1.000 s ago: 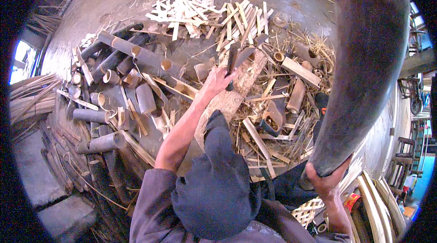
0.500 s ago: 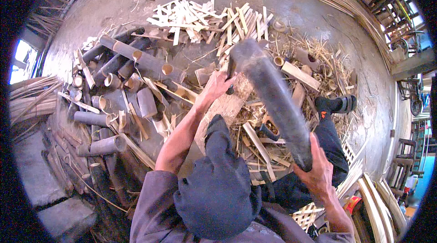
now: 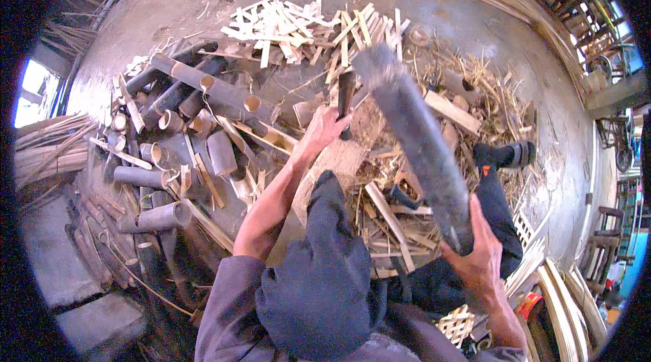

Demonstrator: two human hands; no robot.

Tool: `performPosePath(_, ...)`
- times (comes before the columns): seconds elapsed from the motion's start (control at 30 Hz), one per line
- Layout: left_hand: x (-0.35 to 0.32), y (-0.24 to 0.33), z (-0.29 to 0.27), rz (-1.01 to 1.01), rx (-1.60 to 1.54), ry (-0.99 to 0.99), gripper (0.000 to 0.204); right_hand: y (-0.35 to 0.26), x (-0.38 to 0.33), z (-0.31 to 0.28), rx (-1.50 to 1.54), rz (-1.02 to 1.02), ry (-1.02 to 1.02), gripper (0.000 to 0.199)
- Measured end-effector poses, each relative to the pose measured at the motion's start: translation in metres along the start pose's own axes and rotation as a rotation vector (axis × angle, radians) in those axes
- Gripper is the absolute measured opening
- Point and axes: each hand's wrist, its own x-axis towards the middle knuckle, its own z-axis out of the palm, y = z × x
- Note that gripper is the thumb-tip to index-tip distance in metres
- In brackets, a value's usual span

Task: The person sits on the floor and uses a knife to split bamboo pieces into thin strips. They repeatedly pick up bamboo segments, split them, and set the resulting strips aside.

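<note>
Motion blurs the dark club (image 3: 417, 138) head.

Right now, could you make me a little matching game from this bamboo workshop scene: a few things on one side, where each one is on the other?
Things:
1. dark club
2. split slats
3. bamboo tubes
4. left hand

Places:
A. heaped at the person's left
B. gripped in the right hand
C. fanned out on the floor at the far side
D. on the wooden block

Pairs: 1-B, 2-C, 3-A, 4-D
</note>
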Motion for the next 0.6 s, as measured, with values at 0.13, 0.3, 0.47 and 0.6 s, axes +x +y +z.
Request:
performPosePath(0.13,-0.003,0.008,0.000,-0.030,-0.023,-0.018,0.030,0.004,-0.007,0.004,0.155,-0.018,0.207,0.096)
performPosePath(0.3,0.002,0.008,-0.002,-0.053,-0.026,-0.013,0.031,0.010,-0.002,0.010,0.033,0.117,-0.142,0.097)
performPosePath(0.47,-0.007,-0.031,-0.005,-0.147,-0.384,0.037,0.025,0.020,0.037,0.029,0.248,0.096,-0.025,0.101)
performPosePath(0.6,-0.005,-0.030,-0.014,-0.298,-0.812,-0.024,0.029,0.064,0.090,0.103,0.354,0.261,0.057,0.097)
